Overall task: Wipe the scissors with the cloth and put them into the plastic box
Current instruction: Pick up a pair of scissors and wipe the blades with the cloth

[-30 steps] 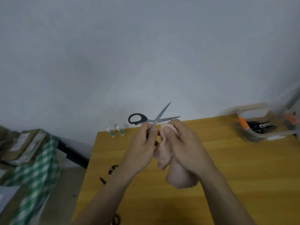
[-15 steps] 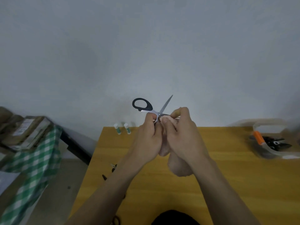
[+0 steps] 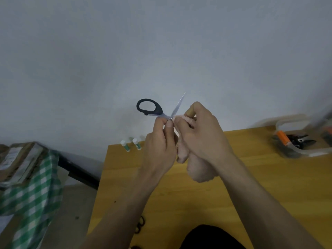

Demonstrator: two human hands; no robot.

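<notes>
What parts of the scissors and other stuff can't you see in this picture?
Head view only:
- Black-handled steel scissors: second handle loop hidden behind left hand.
- Pink fluffy cloth: mostly covered by right hand.
- Clear plastic box: blurred, cut by the right edge.
- Small dark objects: partly behind the left forearm, unidentifiable.

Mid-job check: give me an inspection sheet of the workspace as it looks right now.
Surface: wooden table, bare wood near the hands.
Job's things: scissors open, held up; pink cloth at the blades; plastic box far right, tools inside.
Clutter: two small tubes at the back edge.
Hands: left hand pinches scissors; right hand grips cloth.
Cables: nothing seen.
Surroundings: grey wall; green checked fabric left.
</notes>
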